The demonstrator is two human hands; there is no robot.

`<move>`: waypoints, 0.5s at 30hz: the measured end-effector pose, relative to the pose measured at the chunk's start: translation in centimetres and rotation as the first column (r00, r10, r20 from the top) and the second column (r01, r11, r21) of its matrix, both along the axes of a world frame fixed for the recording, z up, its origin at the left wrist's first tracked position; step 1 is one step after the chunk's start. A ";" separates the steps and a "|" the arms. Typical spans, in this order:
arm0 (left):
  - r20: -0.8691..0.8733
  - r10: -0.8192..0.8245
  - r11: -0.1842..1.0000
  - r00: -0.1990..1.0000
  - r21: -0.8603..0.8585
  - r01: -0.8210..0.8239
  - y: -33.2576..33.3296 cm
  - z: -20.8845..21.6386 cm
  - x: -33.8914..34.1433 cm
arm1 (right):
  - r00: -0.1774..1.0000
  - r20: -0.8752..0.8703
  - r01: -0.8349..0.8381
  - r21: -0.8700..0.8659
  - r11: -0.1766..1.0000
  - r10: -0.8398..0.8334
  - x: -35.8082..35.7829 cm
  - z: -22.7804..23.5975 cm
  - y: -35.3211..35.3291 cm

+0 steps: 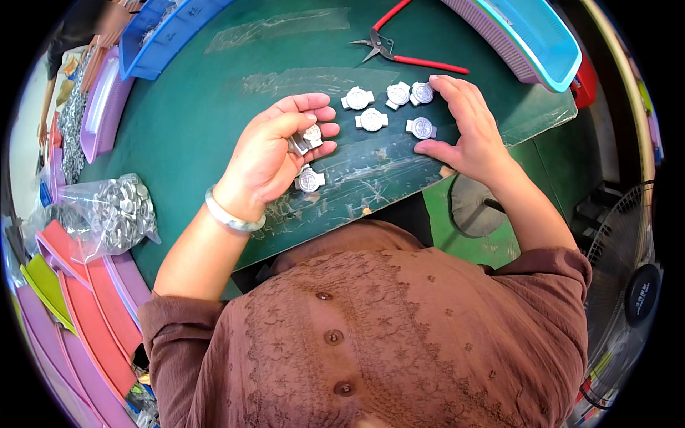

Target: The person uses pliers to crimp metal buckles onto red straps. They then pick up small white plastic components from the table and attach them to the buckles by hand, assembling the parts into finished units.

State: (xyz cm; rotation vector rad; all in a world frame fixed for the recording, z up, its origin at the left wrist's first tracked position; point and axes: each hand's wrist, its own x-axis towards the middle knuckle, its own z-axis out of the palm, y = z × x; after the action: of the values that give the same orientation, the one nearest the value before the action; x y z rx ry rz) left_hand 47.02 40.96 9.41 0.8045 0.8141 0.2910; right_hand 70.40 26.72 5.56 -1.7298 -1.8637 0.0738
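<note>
My left hand (260, 146) is turned palm up, fingers curled round a few small silver metal pieces (312, 134) with round faces. Just under its fingers another such metal piece (309, 180) lies on the green tabletop (207, 107). My right hand (467, 128) is open, thumb and fingers spread on the right side of the loose pieces. Its index fingertip is close to one round-faced piece (422, 93), and its thumb is just below another piece (422, 128). Several more, among them one piece (371, 120), lie between my hands, round faces up.
Red-handled cutters (399, 57) lie at the far side. A blue bin (160, 43) stands far left and a turquoise bin (553, 46) far right. A clear bag of metal parts (125, 210) sits at the left beside stacked coloured trays (93, 314). A fan (621, 250) stands at the right.
</note>
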 end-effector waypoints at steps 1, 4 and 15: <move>0.001 0.000 1.000 1.000 -0.001 0.000 0.1 0.0 0.0 | 1.000 -0.002 -0.002 0.000 1.000 0.002 0.0 0.0 0.0; -0.008 -0.009 1.000 1.000 0.011 0.009 0.1 0.0 0.1 | 1.000 -0.007 -0.004 -0.002 1.000 0.004 0.0 0.1 0.1; 0.023 -0.113 0.992 0.993 0.056 0.111 1.1 -0.6 -0.2 | 1.000 0.005 -0.001 0.007 1.000 0.001 -0.1 0.1 0.0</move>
State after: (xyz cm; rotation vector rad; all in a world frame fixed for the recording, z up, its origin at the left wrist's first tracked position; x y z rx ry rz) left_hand 46.85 42.07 8.82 0.8924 0.7367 0.2241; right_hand 70.30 26.75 5.68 -1.7260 -1.8663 0.0633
